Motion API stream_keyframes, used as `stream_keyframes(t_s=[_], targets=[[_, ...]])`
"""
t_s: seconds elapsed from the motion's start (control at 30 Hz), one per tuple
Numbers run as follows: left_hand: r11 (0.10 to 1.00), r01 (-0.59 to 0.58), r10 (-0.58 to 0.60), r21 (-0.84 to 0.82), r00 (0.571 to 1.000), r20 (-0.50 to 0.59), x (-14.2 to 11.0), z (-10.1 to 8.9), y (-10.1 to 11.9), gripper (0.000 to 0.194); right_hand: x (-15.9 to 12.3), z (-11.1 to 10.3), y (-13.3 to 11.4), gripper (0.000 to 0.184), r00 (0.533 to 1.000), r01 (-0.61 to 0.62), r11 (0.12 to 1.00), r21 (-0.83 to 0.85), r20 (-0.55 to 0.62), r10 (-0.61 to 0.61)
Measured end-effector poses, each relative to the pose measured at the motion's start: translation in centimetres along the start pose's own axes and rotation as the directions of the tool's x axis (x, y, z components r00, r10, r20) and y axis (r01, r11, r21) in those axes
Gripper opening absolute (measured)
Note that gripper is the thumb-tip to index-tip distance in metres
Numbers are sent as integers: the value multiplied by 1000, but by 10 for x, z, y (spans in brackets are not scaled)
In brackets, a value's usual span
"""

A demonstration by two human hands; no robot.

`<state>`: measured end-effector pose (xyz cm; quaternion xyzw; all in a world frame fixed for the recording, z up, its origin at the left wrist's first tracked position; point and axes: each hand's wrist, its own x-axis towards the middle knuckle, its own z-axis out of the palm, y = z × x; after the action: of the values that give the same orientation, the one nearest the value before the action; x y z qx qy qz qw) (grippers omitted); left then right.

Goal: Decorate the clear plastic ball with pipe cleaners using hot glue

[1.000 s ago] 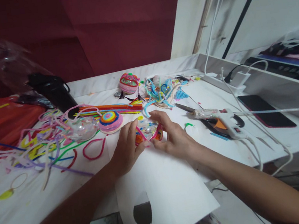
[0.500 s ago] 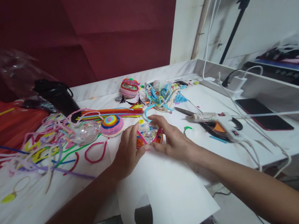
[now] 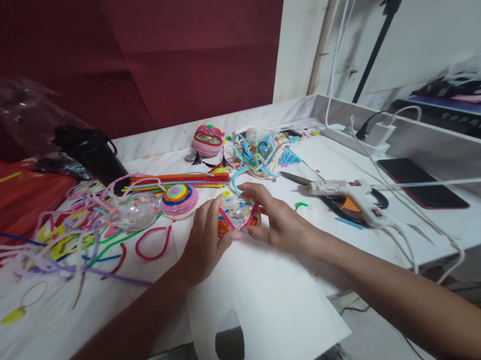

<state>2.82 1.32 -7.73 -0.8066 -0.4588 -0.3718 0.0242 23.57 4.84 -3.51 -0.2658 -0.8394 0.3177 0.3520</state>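
Observation:
A clear, rounded craft ornament (image 3: 237, 212) with pink V-shaped edging and orange patches is held above a white sheet of paper (image 3: 271, 303). My left hand (image 3: 205, 231) curls round its left side, and my right hand (image 3: 276, 217) grips the right side with thumb and fingers. My fingers hide part of it. Just left of my left hand sits a dome of coiled pipe cleaners (image 3: 180, 201), with rainbow rings on top and pink below. A pink ball with black tassels (image 3: 208, 140) stands behind.
Loose pipe cleaners (image 3: 76, 270), a clear plastic ball (image 3: 136, 212) and a black bottle (image 3: 93, 157) occupy the left. At right lie a white glue gun (image 3: 365, 203), scissors (image 3: 297, 178) and a phone (image 3: 421, 183), with cables among them. Blue pipe-cleaner pieces (image 3: 259, 153) are behind my hands.
The ornament has turned slightly in my hands, so more of its pink V edging shows. My right fingers have shifted a little. The surrounding things stay where they were.

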Motion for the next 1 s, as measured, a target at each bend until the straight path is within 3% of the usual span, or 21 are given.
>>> stream_keyframes(t_s=[0.3,0.47,1.0], targets=[[1000,-8,8,-7,1000,-6,-1,-1,0,65,-1,-2,-1,69,1000,-6,1000,11,14,6],[1000,20,-19,-10,998,64,1,-6,3,67,-2,-3,-2,72,1000,-5,1000,16,28,5],[999,-7,9,-49,1000,27,-1,-2,0,68,-4,5,6,76,989,134,980,-148,-46,-142]])
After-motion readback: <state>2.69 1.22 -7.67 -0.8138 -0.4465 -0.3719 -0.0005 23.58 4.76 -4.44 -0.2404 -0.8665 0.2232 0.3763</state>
